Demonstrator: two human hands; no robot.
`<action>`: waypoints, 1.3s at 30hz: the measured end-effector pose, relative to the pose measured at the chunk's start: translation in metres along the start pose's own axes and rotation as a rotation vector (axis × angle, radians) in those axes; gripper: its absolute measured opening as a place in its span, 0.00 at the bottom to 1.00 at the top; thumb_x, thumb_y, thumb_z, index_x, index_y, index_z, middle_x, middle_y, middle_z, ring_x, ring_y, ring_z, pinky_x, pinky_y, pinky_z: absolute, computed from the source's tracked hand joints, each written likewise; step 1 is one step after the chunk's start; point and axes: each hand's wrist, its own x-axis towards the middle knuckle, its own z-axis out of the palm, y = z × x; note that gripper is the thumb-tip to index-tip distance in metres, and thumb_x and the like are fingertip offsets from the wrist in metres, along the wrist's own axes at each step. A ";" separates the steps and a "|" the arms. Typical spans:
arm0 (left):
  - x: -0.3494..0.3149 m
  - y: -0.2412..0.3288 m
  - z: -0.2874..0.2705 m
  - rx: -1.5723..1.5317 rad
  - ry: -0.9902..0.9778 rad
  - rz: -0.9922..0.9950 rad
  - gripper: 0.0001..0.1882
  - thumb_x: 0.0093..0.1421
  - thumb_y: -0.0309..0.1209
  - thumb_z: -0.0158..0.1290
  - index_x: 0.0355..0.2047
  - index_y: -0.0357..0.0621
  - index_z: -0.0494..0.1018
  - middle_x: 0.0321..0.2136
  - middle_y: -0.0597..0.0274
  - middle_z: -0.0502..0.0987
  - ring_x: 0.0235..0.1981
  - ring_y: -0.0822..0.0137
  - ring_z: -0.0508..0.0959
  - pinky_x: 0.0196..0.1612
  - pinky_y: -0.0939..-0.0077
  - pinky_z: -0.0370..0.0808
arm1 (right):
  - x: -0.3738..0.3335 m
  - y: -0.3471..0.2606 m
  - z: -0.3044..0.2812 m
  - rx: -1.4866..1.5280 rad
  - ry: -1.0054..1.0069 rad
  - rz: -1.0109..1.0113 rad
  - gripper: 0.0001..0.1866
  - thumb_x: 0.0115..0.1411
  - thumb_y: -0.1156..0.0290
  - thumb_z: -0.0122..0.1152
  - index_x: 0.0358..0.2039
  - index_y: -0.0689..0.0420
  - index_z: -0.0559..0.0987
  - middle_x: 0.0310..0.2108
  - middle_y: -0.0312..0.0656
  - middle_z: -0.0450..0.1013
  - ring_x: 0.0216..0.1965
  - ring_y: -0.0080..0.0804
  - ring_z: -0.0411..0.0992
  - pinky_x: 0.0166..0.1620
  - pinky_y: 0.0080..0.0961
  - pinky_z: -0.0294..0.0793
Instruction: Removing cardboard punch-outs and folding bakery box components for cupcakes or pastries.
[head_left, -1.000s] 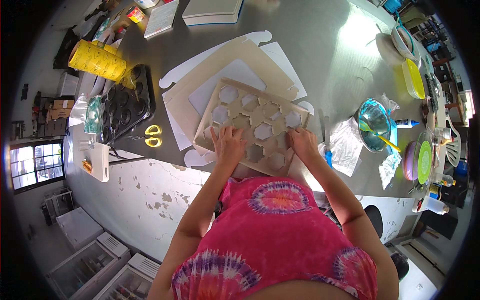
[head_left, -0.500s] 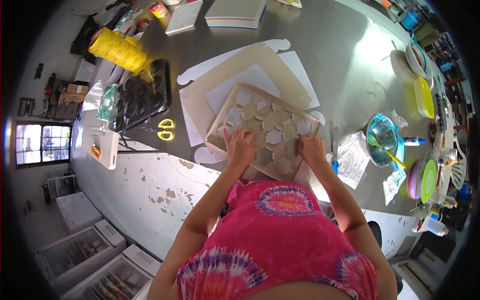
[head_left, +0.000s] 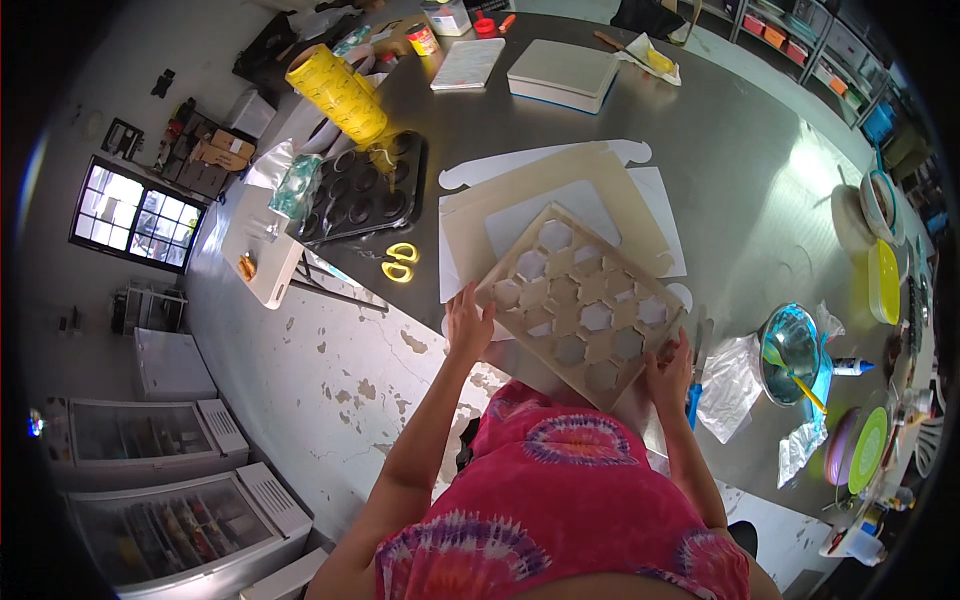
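Note:
A tan cardboard cupcake insert [head_left: 549,292] with several many-sided cut-outs lies tilted across the near edge of the metal table. My left hand [head_left: 467,322] has its fingers at the insert's left corner. On the opposite side, my right hand [head_left: 669,368] grips the right edge, its fingers bent and partly hidden. Beneath the insert is a flat cardboard box blank [head_left: 482,208], tan with a pale panel in its middle. White tabbed card [head_left: 655,215] sticks out around the blank.
Left stand a dark muffin tin [head_left: 409,182], yellow scissors [head_left: 400,262] and a yellow patterned roll [head_left: 335,92]. Right are a metal bowl [head_left: 768,340] with a spatula, a blue-handled knife [head_left: 695,398] and crumpled plastic [head_left: 728,390]. A pale box [head_left: 562,68] sits at the back.
My left hand has moved from on top of the insert to its left corner. My right hand has slid down the right edge. The whole view has shifted and turned.

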 end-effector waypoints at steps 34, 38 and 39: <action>0.183 -0.262 -0.124 -1.180 0.305 -0.721 0.19 0.63 0.34 0.42 0.53 0.43 0.61 0.40 0.56 0.71 0.33 0.68 0.73 0.29 0.79 0.75 | 0.022 -0.148 0.108 -0.693 -0.408 -0.200 0.34 0.40 0.83 0.56 0.52 0.50 0.68 0.57 0.48 0.57 0.60 0.44 0.53 0.58 0.37 0.59; 0.175 -0.266 -0.124 -0.953 0.221 -0.710 0.24 0.59 0.39 0.47 0.54 0.42 0.61 0.44 0.51 0.68 0.37 0.60 0.72 0.32 0.70 0.75 | 0.029 -0.149 0.104 -0.684 -0.533 -0.202 0.34 0.42 0.72 0.60 0.54 0.45 0.66 0.57 0.47 0.56 0.58 0.45 0.57 0.57 0.37 0.60; 0.172 -0.277 -0.123 -0.398 0.303 -0.606 0.26 0.57 0.40 0.50 0.54 0.42 0.61 0.44 0.48 0.68 0.39 0.56 0.71 0.37 0.65 0.73 | 0.034 -0.151 0.104 -0.684 -0.546 -0.211 0.34 0.42 0.72 0.60 0.54 0.45 0.66 0.57 0.47 0.56 0.58 0.45 0.57 0.57 0.37 0.60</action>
